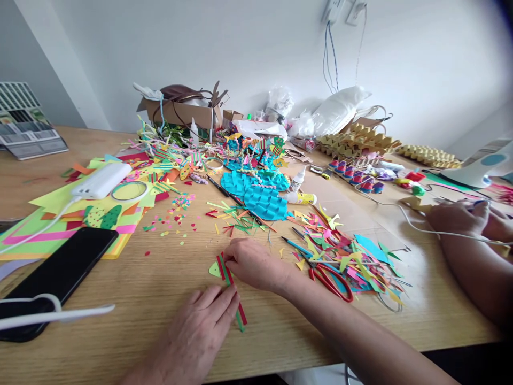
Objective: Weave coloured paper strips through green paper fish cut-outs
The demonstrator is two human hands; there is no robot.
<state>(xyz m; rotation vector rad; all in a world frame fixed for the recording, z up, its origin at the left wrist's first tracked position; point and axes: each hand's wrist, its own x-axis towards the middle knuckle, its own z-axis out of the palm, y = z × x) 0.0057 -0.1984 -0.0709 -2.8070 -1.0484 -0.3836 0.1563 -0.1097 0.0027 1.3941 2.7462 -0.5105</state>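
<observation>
My left hand (196, 334) lies flat on the wooden table (140, 299), fingers stretched out, fingertips pressing on red and green paper strips (240, 315). My right hand (252, 264) is curled, its fingers pinched on the upper end of the same strips, beside a small yellow-green paper piece (214, 269) with red stripes. Red-handled scissors (331, 280) lie just right of my right wrist.
A black phone (60, 275) and white cable lie at the left, with a white power bank (102, 180) on coloured paper sheets. Paper scraps, blue scaled paper shapes (264, 203), glue bottles (298, 198) and a cardboard box fill the middle. Another person's hands (460, 219) work at the right.
</observation>
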